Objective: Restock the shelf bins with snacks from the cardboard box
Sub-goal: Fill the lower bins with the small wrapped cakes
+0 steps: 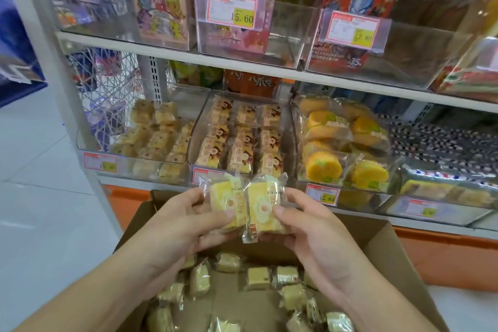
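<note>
- Head view: 2 hands, the left hand (172,224) and the right hand (310,226), each pinch 1 wrapped snack cake, the left cake (225,203) and the right cake (265,205).
- Both cakes touch side by side, long axes roughly upright, above the cardboard box (388,245) and just before the middle bin (239,137).
- 3 filled bins line that shelf; loose cakes (258,277) lie in the box, too jumbled to count.

I am looking at a shop aisle: white shelving (188,55) carries clear plastic bins (237,140) of wrapped snacks, each fronted by a red-bordered price tag (322,194) with yellow figures, and boxed biscuits (237,0) stand on the tier above.
</note>
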Demonstrator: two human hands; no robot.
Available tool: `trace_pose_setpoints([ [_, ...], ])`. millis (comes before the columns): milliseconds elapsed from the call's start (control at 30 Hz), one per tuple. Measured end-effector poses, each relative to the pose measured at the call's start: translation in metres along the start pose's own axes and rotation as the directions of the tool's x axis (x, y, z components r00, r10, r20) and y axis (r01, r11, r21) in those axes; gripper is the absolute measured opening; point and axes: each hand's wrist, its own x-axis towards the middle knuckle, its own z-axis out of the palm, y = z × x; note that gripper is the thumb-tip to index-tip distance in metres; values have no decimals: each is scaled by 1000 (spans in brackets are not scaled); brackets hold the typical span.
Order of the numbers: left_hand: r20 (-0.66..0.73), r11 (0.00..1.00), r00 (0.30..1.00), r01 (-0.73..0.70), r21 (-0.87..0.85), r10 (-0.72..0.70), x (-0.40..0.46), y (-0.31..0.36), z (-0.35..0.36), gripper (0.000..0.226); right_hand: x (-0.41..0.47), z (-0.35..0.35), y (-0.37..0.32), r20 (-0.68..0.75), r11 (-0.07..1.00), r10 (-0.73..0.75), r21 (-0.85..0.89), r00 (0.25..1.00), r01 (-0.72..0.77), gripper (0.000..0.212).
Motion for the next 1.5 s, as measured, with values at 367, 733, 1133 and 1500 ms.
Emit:
trace_pose_setpoints([
  [367,28,999,999,-33,19,32,7,12,-11,52,10,6,3,60,915,-240,-320,969,247,98],
  [733,-182,908,977,-24,418,109,-3,31,-53,51,7,15,2,51,886,-302,-355,952,300,87],
  [1133,-261,992,962,-99,-82,75,-6,37,-71,43,5,35,8,116,829,-322,-444,940,339,82],
  [1500,-92,982,996,14,187,3,-11,28,-64,50,11,57,17,170,739,-316,-573,933,355,81],
])
